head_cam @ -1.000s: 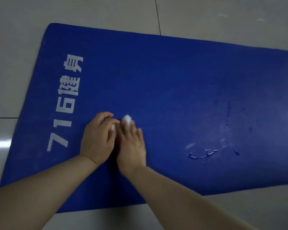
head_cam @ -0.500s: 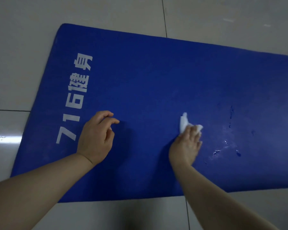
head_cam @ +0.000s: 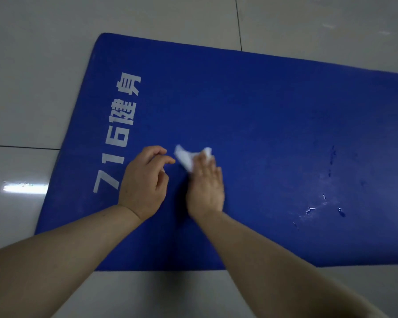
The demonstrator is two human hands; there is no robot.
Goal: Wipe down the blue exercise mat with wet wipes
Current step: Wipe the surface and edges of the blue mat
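Since half a second earlier, the right hand (head_cam: pixel 205 187) had swept the wet wipe (head_cam: pixel 186 158) leftward, back beside the left hand (head_cam: pixel 145 180). The left hand rested on the blue exercise mat (head_cam: pixel 262 125) near its white lettering (head_cam: pixel 122 131), fingers loosely curled and holding nothing. The right hand's straight fingers pressed the crumpled wipe flat to the mat, which lay on the tiled floor (head_cam: pixel 32 88). Wet streaks (head_cam: pixel 317 207) remained rightward. Risk: the bunched wipe could slip out, leaving patches uncleaned.

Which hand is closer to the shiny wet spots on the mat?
Right. The right hand with the wipe lies nearer the wet spots; the left hand sits farther, by the white lettering.
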